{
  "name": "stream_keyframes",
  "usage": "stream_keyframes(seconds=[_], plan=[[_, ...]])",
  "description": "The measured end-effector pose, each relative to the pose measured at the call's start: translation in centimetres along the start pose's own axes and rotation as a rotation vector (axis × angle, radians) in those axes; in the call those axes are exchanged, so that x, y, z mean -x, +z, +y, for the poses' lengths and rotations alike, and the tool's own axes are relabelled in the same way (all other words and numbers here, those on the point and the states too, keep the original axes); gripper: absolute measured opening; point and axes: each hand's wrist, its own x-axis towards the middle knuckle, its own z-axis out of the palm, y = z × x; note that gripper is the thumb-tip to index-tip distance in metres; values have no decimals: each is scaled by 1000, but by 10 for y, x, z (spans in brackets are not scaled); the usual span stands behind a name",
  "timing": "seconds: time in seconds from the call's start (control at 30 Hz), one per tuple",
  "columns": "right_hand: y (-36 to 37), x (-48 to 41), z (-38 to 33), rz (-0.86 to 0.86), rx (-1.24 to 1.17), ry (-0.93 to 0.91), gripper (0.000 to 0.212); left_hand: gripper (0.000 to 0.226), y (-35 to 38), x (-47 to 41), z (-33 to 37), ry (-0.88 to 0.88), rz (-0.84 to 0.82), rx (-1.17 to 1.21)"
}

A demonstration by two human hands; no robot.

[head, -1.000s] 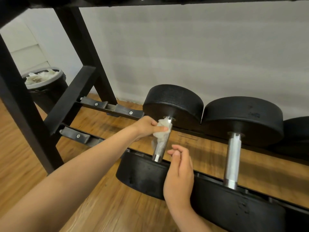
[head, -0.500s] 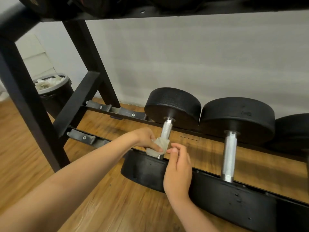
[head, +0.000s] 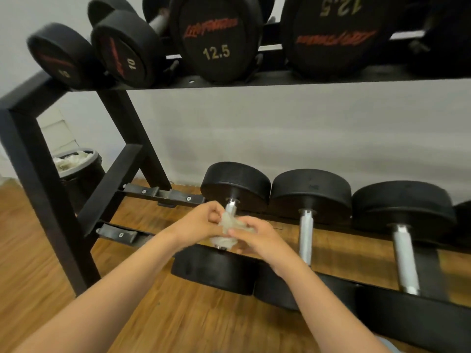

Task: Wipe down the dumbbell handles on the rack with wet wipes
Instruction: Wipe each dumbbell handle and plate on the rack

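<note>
Both hands, left hand (head: 197, 224) and right hand (head: 256, 236), curled, pinching wet wipe (head: 228, 225) against dumbbell handle (head: 230, 205).

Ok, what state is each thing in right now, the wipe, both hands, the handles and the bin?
Leftmost handle: mostly covered, top end showing.
Wipe: crumpled, bunched at that handle.
Left hand: grips the wipe.
Right hand: pinches the wipe.
Middle handle: bare, no hand on it.
Bin: open, crumpled wipes inside.

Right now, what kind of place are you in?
Probably a gym's weight room: a black two-tier rack holds dumbbells marked 10 and 12.5, with more dumbbells below; the left hand and right hand hold a wet wipe at one handle.
</note>
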Motion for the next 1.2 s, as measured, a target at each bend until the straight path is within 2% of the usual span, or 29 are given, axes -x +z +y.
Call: stream_keyframes(seconds=[0.13, 0.27, 0.3, 0.4, 0.5, 0.57, 0.7, 0.8, 0.87, 0.93, 1.0, 1.07, 1.13, 1.2], plan=[[-4, 5, 1, 150, 106, -152, 8, 24, 16, -1, 3, 69, 177, -85], [-15, 1, 7, 320, 121, -142, 11, 30, 20, 6, -7, 25, 95, 119], [-16, -1, 7, 353, 120, -131, 11, 29, 21, 7, -15, -2, 145, 136], [-19, -19, 11, 479, 153, -71, 13, 12, 39, 6, -38, -109, 485, 27], [-19, -45, 16, 619, 156, 11, 7, 16, 63, 4, -46, -139, 743, -279], [-16, -62, 18, 697, 169, 62, 5, 20, 67, 3, -46, -149, 832, -285], [-4, -87, 21, 741, 148, 223, 12, 22, 67, 2, -50, -160, 855, -264], [2, -103, 29, 726, 163, 262, 17, 25, 68, 1, -48, -165, 862, -266], [6, -111, 32, 686, 48, 277, 10, 26, 69, 0, -48, -168, 862, -265], [11, -116, 29, 634, -197, 337, 5, 26, 67, 0, -48, -174, 860, -268], [14, -116, 26, 587, -412, 396, 10, 27, 67, -1, -49, -177, 852, -271], [16, -116, 31, 586, -567, 380, 12, 28, 67, 0, -48, -196, 848, -247], [18, -118, 36, 607, -644, 333, 17, 28, 68, -1, -47, -214, 848, -234], [19, -121, 35, 629, -616, 306, 13, 29, 68, -1, -46, -224, 850, -240]])
